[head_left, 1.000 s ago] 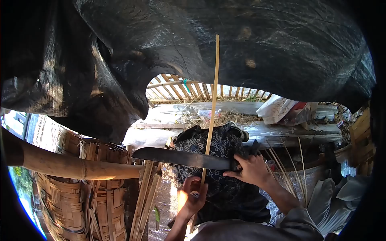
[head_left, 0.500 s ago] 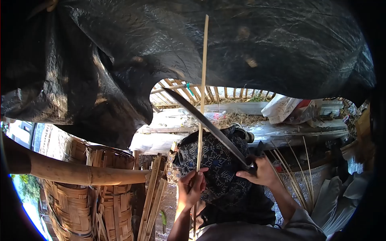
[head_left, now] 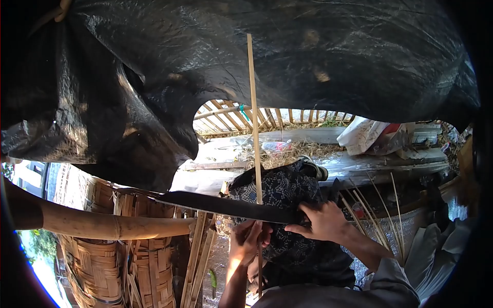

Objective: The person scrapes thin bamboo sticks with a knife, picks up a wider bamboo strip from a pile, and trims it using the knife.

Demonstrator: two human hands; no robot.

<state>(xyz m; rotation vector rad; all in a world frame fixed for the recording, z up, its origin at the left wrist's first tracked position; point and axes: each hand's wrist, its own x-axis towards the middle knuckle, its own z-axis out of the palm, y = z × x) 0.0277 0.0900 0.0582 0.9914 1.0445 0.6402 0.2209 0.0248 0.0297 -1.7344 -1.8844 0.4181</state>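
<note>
A long, thin bamboo strip (head_left: 254,113) stands nearly upright before me, its lower part pinched in my left hand (head_left: 247,241). My right hand (head_left: 324,222) is closed round the handle of a large dark knife (head_left: 226,206). The blade points left, lies almost level and crosses the strip just above my left fingers. Behind the strip and knife is dark patterned cloth (head_left: 280,185) over my lap. The handle is mostly hidden by my right fingers.
Woven bamboo baskets (head_left: 92,267) stand at the left, below a thick bamboo pole (head_left: 118,227). Split bamboo pieces (head_left: 197,259) lean beside them. Thin sticks (head_left: 377,220) rise at the right. Black plastic sheeting (head_left: 318,61) hangs overhead, with a slatted bamboo fence (head_left: 272,119) beyond.
The knife has swung from a steep slant down to nearly level across the strip. The strip's top has shifted left, and its lower end now shows below my left hand.
</note>
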